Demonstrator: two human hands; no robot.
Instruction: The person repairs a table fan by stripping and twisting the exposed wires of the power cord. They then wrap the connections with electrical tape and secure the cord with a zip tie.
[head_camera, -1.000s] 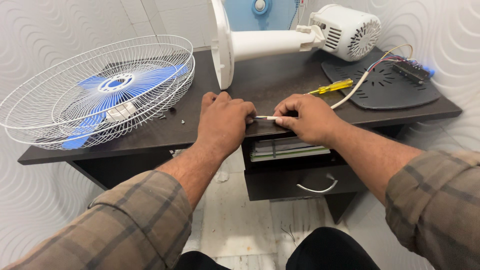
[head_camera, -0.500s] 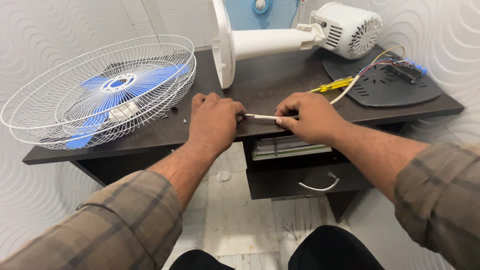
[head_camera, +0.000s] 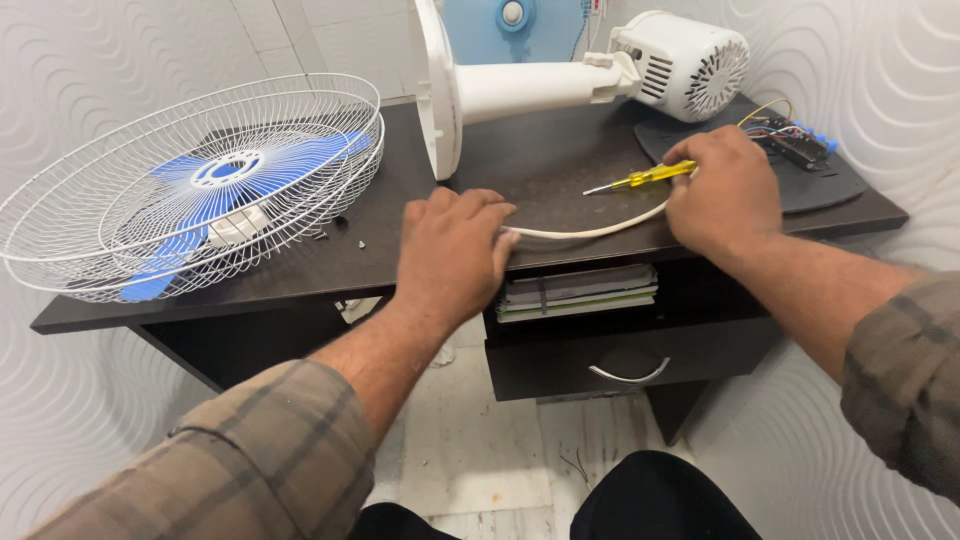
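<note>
A white cable (head_camera: 590, 232) lies along the front of the dark desk (head_camera: 540, 160). My left hand (head_camera: 452, 252) rests palm down at the desk's front edge, fingers curled over the cable's left end. My right hand (head_camera: 725, 190) is further right, closed over the cable where it runs toward a dark plastic cover (head_camera: 830, 185) with coloured wires (head_camera: 790, 135). A yellow screwdriver (head_camera: 640, 178) lies on the desk with its handle touching my right hand's fingers. What the right fingers grip beneath the hand is hidden.
A white wire fan guard (head_camera: 200, 190) with blue blades inside fills the desk's left side, small screws (head_camera: 340, 225) beside it. A white fan motor (head_camera: 685, 62) on its pole and round base (head_camera: 438, 90) lies across the back. Books (head_camera: 580, 290) sit above a drawer (head_camera: 625, 365).
My right hand has slid to the right along the cable, away from the left hand, up to the screwdriver. The cable now lies stretched out between the hands. The left hand stayed near the front edge.
</note>
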